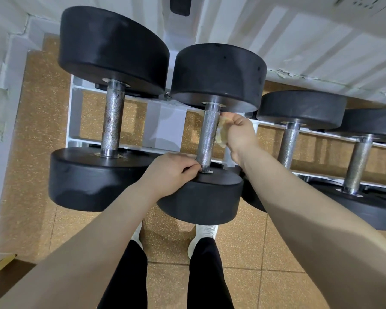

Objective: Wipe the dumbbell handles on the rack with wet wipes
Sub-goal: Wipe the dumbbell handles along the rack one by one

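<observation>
We find the second dumbbell handle [207, 137] on the white rack [75, 112] mid-wipe, our right hand [239, 132] clutching the soiled wet wipe [222, 132] against it, our left hand [172, 172] curled, steadying its near end; next, rotate and finish.

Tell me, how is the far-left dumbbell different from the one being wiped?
The left dumbbell has bigger black ends than the wiped dumbbell. Its handle looks spotty and rusty; the wiped one's looks cleaner. Nobody touches it, while the left hand and right hand, holding a wipe, are on the other. Both lie on the rack.
</observation>
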Demonstrator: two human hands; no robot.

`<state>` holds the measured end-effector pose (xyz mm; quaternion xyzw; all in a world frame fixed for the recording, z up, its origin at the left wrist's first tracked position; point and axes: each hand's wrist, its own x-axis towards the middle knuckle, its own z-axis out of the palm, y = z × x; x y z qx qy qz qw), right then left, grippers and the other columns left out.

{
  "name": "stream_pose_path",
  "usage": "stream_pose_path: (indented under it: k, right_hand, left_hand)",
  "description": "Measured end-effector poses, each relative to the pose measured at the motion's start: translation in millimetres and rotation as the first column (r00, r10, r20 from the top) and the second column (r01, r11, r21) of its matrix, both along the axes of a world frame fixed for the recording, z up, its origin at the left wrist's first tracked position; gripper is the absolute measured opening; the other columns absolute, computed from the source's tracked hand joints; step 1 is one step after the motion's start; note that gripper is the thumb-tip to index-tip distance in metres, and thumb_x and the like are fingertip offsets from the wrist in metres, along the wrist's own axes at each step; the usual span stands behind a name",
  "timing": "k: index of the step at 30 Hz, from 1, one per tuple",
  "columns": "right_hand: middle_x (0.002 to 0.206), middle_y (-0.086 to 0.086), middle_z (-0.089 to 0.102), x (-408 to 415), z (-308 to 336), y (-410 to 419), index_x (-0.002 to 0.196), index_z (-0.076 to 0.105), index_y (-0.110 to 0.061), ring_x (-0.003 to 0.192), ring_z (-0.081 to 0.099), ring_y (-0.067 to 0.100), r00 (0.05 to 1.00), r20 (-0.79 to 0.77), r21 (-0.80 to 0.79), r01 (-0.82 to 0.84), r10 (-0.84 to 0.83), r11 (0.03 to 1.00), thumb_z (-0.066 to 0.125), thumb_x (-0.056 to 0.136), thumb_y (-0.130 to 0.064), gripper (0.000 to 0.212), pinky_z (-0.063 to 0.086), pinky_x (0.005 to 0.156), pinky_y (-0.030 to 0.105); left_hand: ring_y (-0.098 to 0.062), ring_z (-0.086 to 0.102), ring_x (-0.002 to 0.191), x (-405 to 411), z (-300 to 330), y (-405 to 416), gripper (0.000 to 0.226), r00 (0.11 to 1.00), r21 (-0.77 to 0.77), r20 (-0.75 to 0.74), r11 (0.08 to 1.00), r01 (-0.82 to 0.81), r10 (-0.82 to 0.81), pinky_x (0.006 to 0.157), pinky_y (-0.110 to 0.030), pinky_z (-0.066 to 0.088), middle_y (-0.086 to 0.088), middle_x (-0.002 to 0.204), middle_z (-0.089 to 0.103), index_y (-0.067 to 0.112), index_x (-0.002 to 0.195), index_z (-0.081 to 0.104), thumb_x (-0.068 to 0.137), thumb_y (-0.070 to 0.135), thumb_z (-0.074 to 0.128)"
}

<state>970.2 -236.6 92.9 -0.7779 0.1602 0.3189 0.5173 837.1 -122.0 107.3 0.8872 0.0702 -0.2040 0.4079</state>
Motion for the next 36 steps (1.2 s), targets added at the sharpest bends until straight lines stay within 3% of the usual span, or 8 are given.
stream_pose_path:
  k: [7, 10, 14, 19, 22, 27, 31, 36]
  right_hand:
    - [0.078, 0.004, 0.063, -44.4, -5.5, -42.5, 0.092, 0.066, -0.009, 0.068, 0.055, 0.014, 0.851, -0.025, -0.268, -0.511, 0.524, 0.817, 0.042, 0.089, 0.002, 0.027, 0.042, 0.064, 0.019]
    - [0.083, 0.012, 0.065, -31.4, -3.8, -41.8, 0.083, 0.063, -0.013, 0.065, 0.054, 0.017, 0.885, -0.071, -0.185, -0.466, 0.461, 0.865, 0.035, 0.089, 0.005, 0.034, 0.042, 0.050, 0.013]
    - [0.063, 0.012, 0.058, 3.6, 0.6, -12.5, 0.074, 0.056, -0.011, 0.048, 0.049, 0.018, 0.990, 0.047, -0.066, -0.127, 0.130, 0.990, 0.036, 0.093, -0.002, 0.029, 0.040, 0.043, 0.020]
    - [0.096, 0.008, 0.063, -7.7, -9.9, -6.0, 0.097, 0.061, -0.010, 0.084, 0.063, 0.029, 0.977, 0.081, -0.139, -0.186, 0.199, 0.973, 0.041, 0.091, -0.005, 0.022, 0.053, 0.078, 0.040]
    - [0.113, 0.013, 0.064, -28.7, -6.7, -22.8, 0.116, 0.060, -0.013, 0.104, 0.061, 0.028, 0.919, 0.082, -0.262, -0.353, 0.385, 0.898, 0.047, 0.087, -0.002, 0.033, 0.048, 0.093, 0.032]
    - [0.117, 0.014, 0.061, -41.7, 4.2, -41.0, 0.112, 0.062, -0.006, 0.103, 0.057, 0.024, 0.690, -0.077, -0.367, -0.691, 0.719, 0.623, 0.048, 0.087, 0.002, 0.030, 0.033, 0.072, 0.011]
    - [0.091, 0.010, 0.063, -15.3, 10.3, -32.4, 0.105, 0.065, -0.012, 0.076, 0.055, 0.018, 0.836, 0.076, -0.440, -0.461, 0.544, 0.771, 0.041, 0.086, 0.001, 0.033, 0.040, 0.058, 0.015]
    - [0.094, 0.007, 0.061, -14.2, -0.6, -11.2, 0.106, 0.066, -0.002, 0.090, 0.056, 0.018, 0.913, 0.140, -0.302, -0.329, 0.383, 0.895, 0.042, 0.093, -0.003, 0.027, 0.047, 0.074, 0.018]
  left_hand:
    - [-0.021, 0.060, 0.088, 0.1, -2.2, -1.6, 0.077, 1.000, 0.006, -0.004, 1.000, 0.003, -0.003, 0.078, -0.037, 0.044, -0.004, 0.092, 0.069, 0.011, 0.096, 0.069, 0.072, 0.061, 0.014]
    - [-0.019, 0.060, 0.089, 0.1, -2.1, -1.1, 0.080, 1.000, 0.001, -0.019, 1.000, -0.004, 0.004, 0.078, -0.035, 0.044, -0.003, 0.093, 0.069, 0.013, 0.097, 0.069, 0.070, 0.062, 0.013]
    - [-0.018, 0.060, 0.090, -1.4, -2.0, -1.5, 0.079, 1.000, 0.006, -0.013, 1.000, -0.028, 0.028, 0.078, -0.034, 0.044, -0.002, 0.094, 0.069, 0.016, 0.098, 0.070, 0.068, 0.063, 0.013]
    - [-0.018, 0.060, 0.090, -0.9, -2.6, -1.7, 0.075, 0.998, -0.028, -0.026, 0.998, -0.051, 0.050, 0.078, -0.037, 0.044, -0.001, 0.093, 0.070, 0.019, 0.097, 0.071, 0.068, 0.062, 0.017]
    - [-0.016, 0.060, 0.092, -0.9, -1.8, -2.0, 0.075, 0.997, -0.054, -0.041, 0.997, -0.063, 0.061, 0.078, -0.032, 0.042, 0.001, 0.095, 0.070, 0.020, 0.098, 0.071, 0.068, 0.063, 0.018]
    - [-0.018, 0.060, 0.093, -0.6, 0.1, -2.9, 0.061, 0.996, -0.049, -0.082, 0.997, -0.051, 0.047, 0.082, -0.038, 0.043, -0.002, 0.096, 0.070, 0.016, 0.097, 0.071, 0.078, 0.055, 0.028]
    - [-0.019, 0.060, 0.093, -1.5, 2.1, -3.0, 0.052, 0.992, -0.037, -0.103, 0.997, -0.073, 0.069, 0.083, -0.038, 0.043, -0.002, 0.096, 0.070, 0.016, 0.097, 0.070, 0.080, 0.047, 0.031]
    - [-0.018, 0.061, 0.093, -3.1, 4.3, -3.2, 0.050, 0.988, -0.075, -0.116, 0.991, -0.109, 0.100, 0.083, -0.040, 0.045, -0.002, 0.096, 0.070, 0.016, 0.097, 0.070, 0.081, 0.045, 0.034]
